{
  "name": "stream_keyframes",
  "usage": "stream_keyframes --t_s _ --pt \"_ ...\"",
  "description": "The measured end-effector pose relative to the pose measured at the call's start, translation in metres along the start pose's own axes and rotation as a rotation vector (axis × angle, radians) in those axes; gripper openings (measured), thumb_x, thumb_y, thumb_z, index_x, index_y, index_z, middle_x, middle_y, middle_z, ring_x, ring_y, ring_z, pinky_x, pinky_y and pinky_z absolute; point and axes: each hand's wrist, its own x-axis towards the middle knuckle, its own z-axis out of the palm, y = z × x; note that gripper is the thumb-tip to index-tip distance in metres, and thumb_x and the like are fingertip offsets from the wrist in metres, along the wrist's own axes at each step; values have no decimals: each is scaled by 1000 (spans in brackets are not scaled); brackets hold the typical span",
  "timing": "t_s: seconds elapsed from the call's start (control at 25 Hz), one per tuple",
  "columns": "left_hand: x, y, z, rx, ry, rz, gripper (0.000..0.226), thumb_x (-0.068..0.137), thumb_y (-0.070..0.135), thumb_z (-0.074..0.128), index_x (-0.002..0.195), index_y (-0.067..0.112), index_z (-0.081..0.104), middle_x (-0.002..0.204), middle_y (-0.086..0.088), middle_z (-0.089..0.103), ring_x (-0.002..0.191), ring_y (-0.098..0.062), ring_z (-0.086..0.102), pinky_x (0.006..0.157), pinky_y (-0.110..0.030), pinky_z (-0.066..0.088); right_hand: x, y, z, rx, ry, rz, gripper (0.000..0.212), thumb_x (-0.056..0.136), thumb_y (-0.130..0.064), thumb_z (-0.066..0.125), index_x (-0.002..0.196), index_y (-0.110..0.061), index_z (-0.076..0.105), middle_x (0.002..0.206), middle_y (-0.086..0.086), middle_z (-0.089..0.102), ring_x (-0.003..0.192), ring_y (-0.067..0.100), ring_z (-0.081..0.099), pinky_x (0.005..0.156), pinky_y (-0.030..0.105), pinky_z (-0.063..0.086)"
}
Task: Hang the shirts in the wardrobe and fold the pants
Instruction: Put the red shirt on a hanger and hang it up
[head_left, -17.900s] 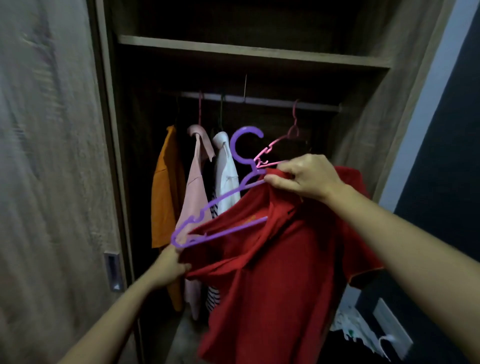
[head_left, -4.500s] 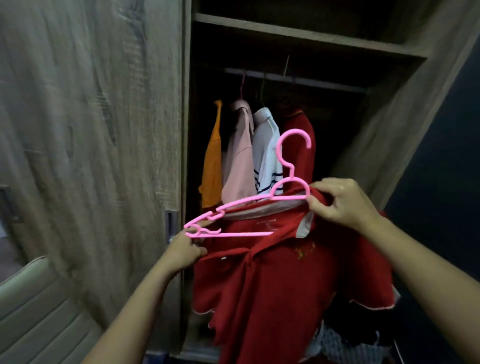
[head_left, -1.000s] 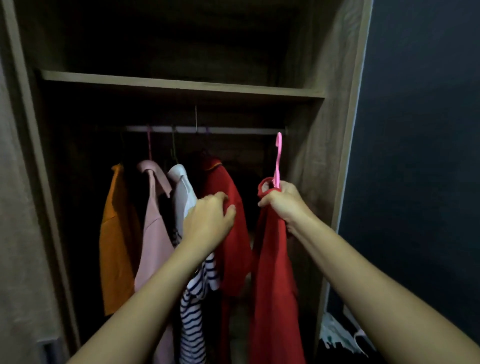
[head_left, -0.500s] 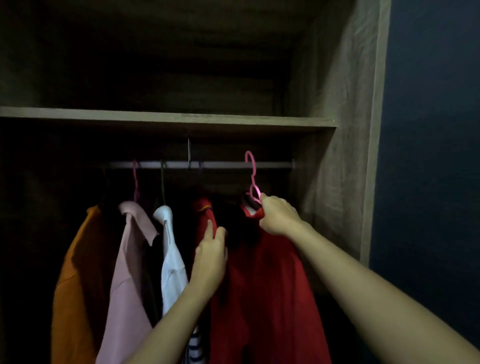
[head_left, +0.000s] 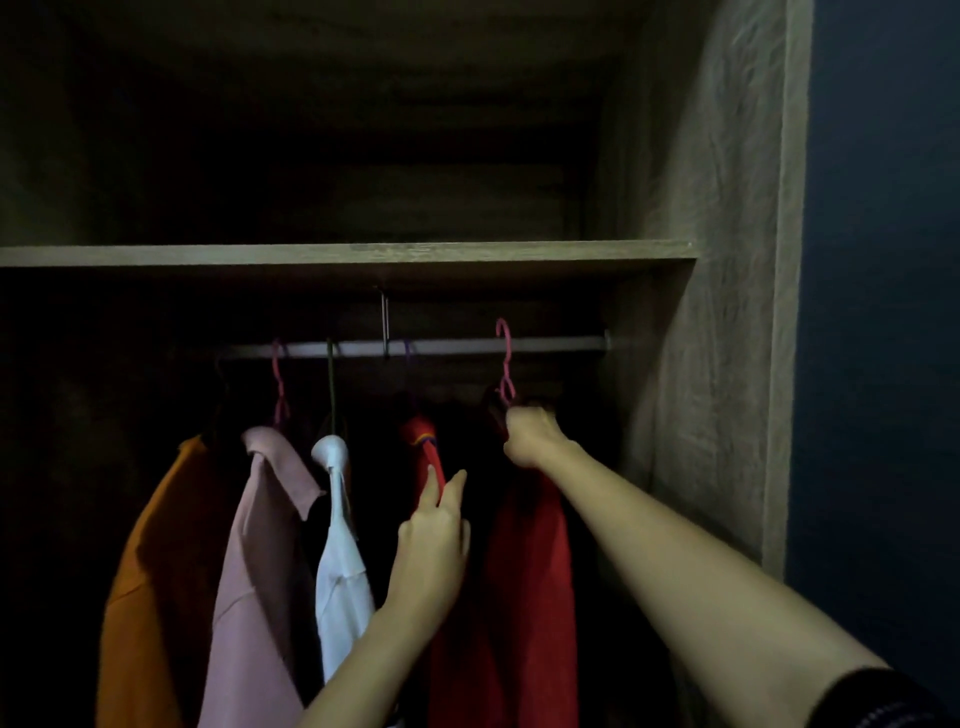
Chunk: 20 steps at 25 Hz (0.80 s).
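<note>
A red shirt hangs on a pink hanger whose hook lies over the metal rail near the rail's right end. My right hand grips the hanger at its neck, just under the hook. My left hand rests against another red shirt hanging to the left, fingers loosely apart, pressing it aside. Further left hang a white shirt, a pink shirt and an orange shirt.
A wooden shelf runs across just above the rail. The wardrobe's right side panel stands close to the pink hanger, with a dark blue wall beyond it. The inside is dim.
The pink hanger's hook has gone onto the rail, farther into the wardrobe. My right hand reached deeper with it. My left hand stayed on the neighbouring red shirt.
</note>
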Motion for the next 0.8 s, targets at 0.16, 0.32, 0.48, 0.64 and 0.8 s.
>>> stream_keyframes --t_s 0.16,0.32,0.48,0.64,0.8 --pt "-1 2 -5 1 17 -5 62 89 7 47 145 23 27 157 -6 14 126 -20 49 96 -29 41 11 1 9 -38 -124 -26 35 91 -5 48 125 -2 51 132 19 52 122 31 51 100 35 43" --pt "-11 -2 -16 -188 31 15 64 95 23 48 148 30 13 156 7 13 139 -3 23 108 -28 32 8 -2 14 -26 -109 4 37 89 -18 55 124 -9 53 131 15 53 120 30 52 97 35 46" --pt "-48 -3 -33 -308 86 23 70 91 38 47 148 18 11 147 15 12 136 5 11 103 1 7 -32 -11 18 -46 310 -32 53 87 -39 54 129 -8 47 130 18 50 122 34 45 107 39 32" --pt "-110 -13 -61 -271 66 -26 69 89 28 47 147 7 17 141 12 20 132 -1 32 97 7 11 -82 -40 20 278 610 -256 49 89 -30 50 131 -5 49 126 14 55 117 32 50 104 42 36" --pt "-215 -57 -98 -216 58 -212 69 91 33 48 146 4 19 150 -2 26 132 -20 40 107 -8 21 -165 -118 61 521 555 -499 47 89 -35 41 123 -5 56 123 11 60 116 27 54 108 39 32"
